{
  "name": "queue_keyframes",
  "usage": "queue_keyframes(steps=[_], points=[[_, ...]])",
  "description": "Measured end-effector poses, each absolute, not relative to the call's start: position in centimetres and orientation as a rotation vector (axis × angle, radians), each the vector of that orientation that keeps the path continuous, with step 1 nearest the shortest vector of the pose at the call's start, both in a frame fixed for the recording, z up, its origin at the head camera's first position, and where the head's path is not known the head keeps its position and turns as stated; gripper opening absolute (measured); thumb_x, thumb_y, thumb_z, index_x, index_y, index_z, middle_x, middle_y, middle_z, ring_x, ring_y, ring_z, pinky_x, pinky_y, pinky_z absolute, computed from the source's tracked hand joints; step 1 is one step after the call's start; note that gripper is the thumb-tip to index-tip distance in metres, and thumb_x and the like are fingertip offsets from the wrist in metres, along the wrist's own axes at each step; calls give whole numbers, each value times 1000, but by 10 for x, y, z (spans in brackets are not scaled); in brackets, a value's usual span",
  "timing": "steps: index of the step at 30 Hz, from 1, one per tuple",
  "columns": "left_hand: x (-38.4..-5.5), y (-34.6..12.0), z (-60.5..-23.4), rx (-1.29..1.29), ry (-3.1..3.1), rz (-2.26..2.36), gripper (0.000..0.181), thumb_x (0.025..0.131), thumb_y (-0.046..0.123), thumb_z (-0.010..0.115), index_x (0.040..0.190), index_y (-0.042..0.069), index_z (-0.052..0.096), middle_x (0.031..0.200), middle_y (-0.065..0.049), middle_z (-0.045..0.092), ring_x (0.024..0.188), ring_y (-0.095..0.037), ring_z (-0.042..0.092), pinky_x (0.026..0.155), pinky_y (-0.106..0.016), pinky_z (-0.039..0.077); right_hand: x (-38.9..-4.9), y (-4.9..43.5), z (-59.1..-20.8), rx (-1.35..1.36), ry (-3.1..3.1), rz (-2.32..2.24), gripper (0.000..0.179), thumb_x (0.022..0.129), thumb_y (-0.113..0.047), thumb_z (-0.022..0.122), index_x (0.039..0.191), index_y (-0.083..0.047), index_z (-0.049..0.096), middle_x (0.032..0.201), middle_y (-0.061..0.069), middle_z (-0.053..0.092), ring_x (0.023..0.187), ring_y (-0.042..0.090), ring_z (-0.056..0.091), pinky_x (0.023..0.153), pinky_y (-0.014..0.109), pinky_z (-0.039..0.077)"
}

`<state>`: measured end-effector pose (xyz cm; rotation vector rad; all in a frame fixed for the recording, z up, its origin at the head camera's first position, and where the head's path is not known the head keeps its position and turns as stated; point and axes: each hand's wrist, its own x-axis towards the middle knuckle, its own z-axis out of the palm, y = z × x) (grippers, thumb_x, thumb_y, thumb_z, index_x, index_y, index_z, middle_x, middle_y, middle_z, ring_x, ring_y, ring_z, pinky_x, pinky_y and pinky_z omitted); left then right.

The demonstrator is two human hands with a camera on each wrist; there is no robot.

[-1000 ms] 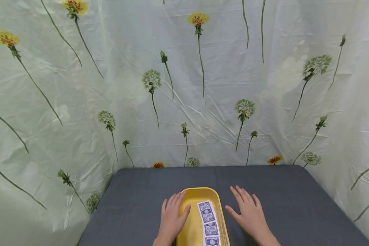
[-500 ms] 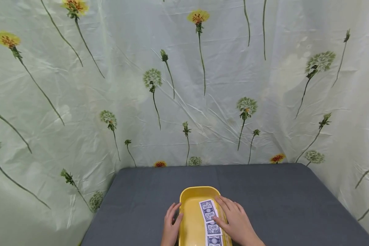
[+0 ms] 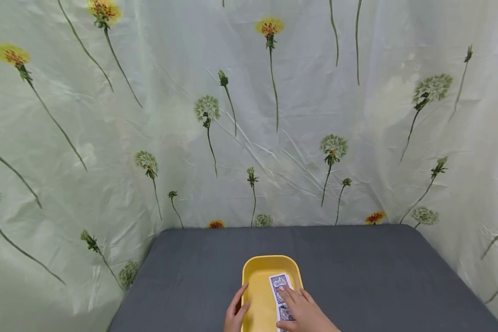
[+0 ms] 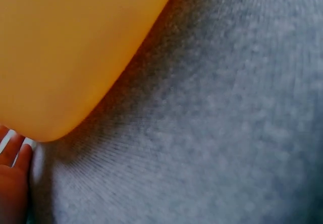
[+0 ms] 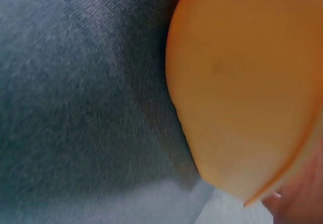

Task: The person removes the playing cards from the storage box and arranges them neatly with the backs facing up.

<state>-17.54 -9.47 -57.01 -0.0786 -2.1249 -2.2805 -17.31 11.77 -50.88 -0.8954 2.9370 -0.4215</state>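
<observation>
A person's hands work at either side of a yellow tray point(image 3: 259, 295), set lengthwise at the near middle of a grey, cloth-textured tabletop point(image 3: 365, 272), its near end cut off by the frame. The left hand point(image 3: 233, 318) stands at the tray's left side, thumb and a finger near the rim, the digits loosely bent and parted rather than clenched; whether they press the plastic cannot be told. Its place there appears suited to steadying the tray. The right hand point(image 3: 303, 311) reaches over the right side, fingers extended and spread above a column of playing cards point(image 3: 276, 281), with a fingertip apparently on the far card; no card is seen pinched.

Inside the tray, the cards lie along the right wall, ornate blue-grey backs up, at least two in a row running from far to near. White edges beside the far card suggest another beneath it. The hand hides part of the row, so no full count is possible. The tray's yellow floor shows to the left of the cards, a layout that seems to keep them in order and within the right hand's reach. Behind the tabletop hangs a pale curtain point(image 3: 232, 55) printed with dandelions.
</observation>
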Motion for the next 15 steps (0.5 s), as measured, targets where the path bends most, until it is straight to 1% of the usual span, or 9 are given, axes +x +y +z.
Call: queue_keyframes(steps=[1, 2, 4, 6, 8, 11, 13, 15], points=[[-176, -94, -571, -61, -2126, -2298, 50, 90, 14, 51, 135, -5, 38, 142, -18, 35, 106, 20, 39, 85, -9, 39, -173, 117, -512, -925, 2928, -339, 72, 80, -57, 53, 132, -7, 46, 131, 12, 51, 122, 25, 46, 98, 48, 35], [-177, -94, -571, -64, -2126, -2293, 51, 90, 14, 51, 135, -6, 37, 141, -23, 33, 107, 16, 41, 84, -10, 40, -173, 116, -516, -964, 2939, -241, 71, 79, -57, 54, 130, -8, 47, 130, 12, 52, 120, 23, 48, 98, 46, 35], [-179, -92, -572, -36, -2115, -2311, 51, 90, 13, 51, 135, -5, 37, 142, -27, 30, 107, 13, 44, 83, -11, 41, -174, 113, -521, -998, 2971, -40, 66, 79, -53, 57, 129, -10, 50, 128, 10, 54, 116, 20, 52, 97, 43, 37], [-182, -92, -572, -14, -2106, -2315, 50, 90, 11, 50, 136, -3, 37, 143, -28, 29, 108, 7, 46, 83, -12, 41, -176, 108, -526, -997, 2989, 109, 58, 80, -45, 59, 127, -12, 51, 128, 8, 55, 113, 19, 55, 95, 41, 39], [-184, -91, -571, -18, -2090, -2324, 50, 89, 10, 48, 136, -3, 36, 143, -28, 28, 109, 1, 47, 83, -14, 42, -177, 104, -530, -997, 3011, 251, 53, 81, -42, 57, 126, -13, 52, 127, 7, 55, 109, 18, 57, 93, 41, 40], [-185, -92, -571, -32, -2066, -2334, 50, 90, 9, 47, 137, -3, 35, 143, -29, 27, 108, 1, 47, 82, -14, 42, -178, 98, -536, -1008, 3023, 378, 46, 84, -40, 53, 122, -15, 55, 125, 4, 57, 105, 18, 59, 88, 40, 43], [-184, -93, -571, -63, -2044, -2318, 49, 90, 8, 47, 136, -5, 35, 142, -30, 26, 109, 5, 46, 83, -13, 42, -177, 94, -540, -1002, 3029, 390, 45, 85, -43, 48, 120, -16, 57, 123, 2, 58, 104, 19, 59, 85, 40, 45], [-183, -93, -573, -88, -2044, -2285, 49, 91, 8, 48, 135, -8, 35, 141, -32, 27, 108, 12, 44, 84, -11, 41, -174, 90, -544, -958, 3011, 302, 47, 85, -47, 47, 119, -16, 57, 123, 2, 58, 105, 21, 59, 83, 40, 46]])
